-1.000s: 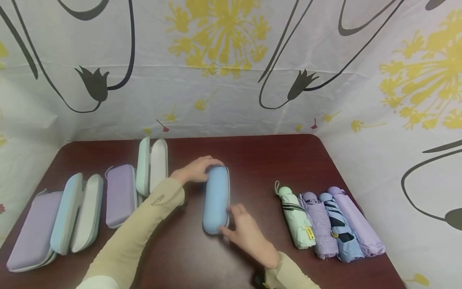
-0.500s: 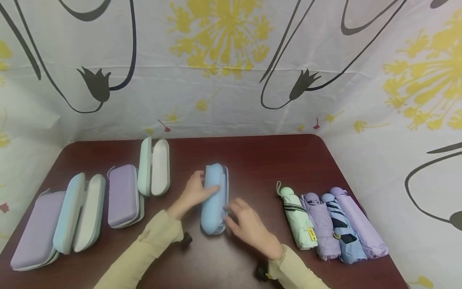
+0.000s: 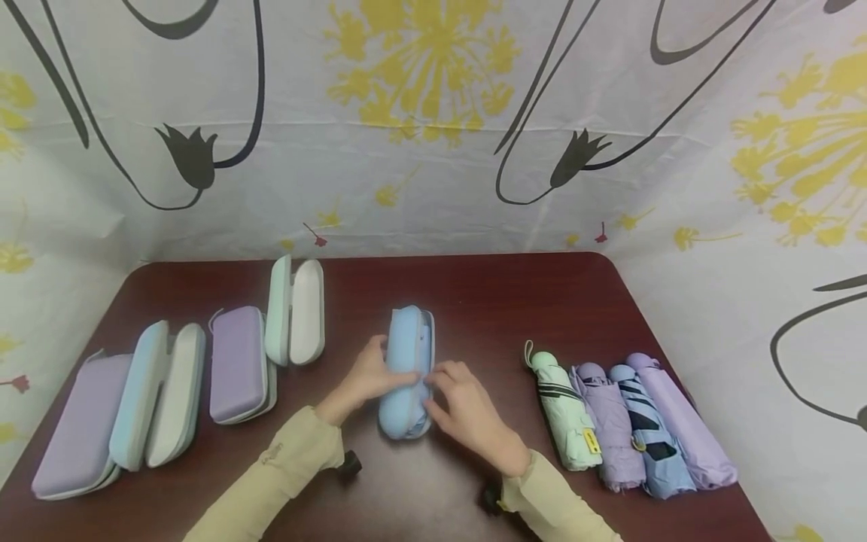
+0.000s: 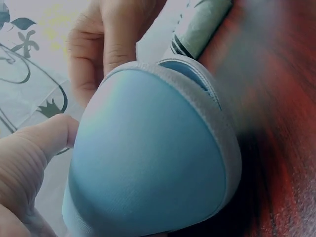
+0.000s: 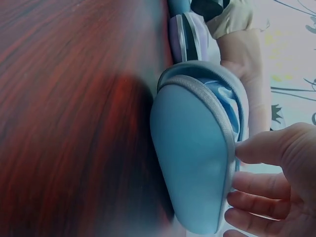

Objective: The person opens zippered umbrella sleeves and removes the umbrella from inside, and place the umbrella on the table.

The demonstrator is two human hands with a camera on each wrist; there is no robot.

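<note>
A light blue hard case (image 3: 404, 339) with a grey zipper edge lies lengthwise in the middle of the table. Its lid stands slightly ajar, and folded blue fabric (image 5: 225, 99) shows inside in the right wrist view. My left hand (image 3: 366, 374) holds the case from the left, thumb across the top and fingers along the far side. At the right edge, my right hand (image 3: 474, 418) has thumb and bent fingers on the rim (image 5: 228, 148) by the gap. The case's rounded end (image 4: 148, 158) fills much of the left wrist view.
At left lie purple cases (image 3: 84, 425) (image 3: 238, 365), an open blue case (image 3: 138, 399) and an open mint case (image 3: 278, 312). Folded umbrellas stand in a row at right: green (image 3: 567, 414), mauve (image 3: 612, 436), blue striped (image 3: 653, 444) and lilac (image 3: 684, 421). Patterned cloth (image 3: 440, 203) hangs behind the dark red table (image 3: 488, 301).
My left hand has come from the case's far end down to its left side, thumb on top. The lid has come ajar, showing the fabric. My right hand has moved onto the gap.
</note>
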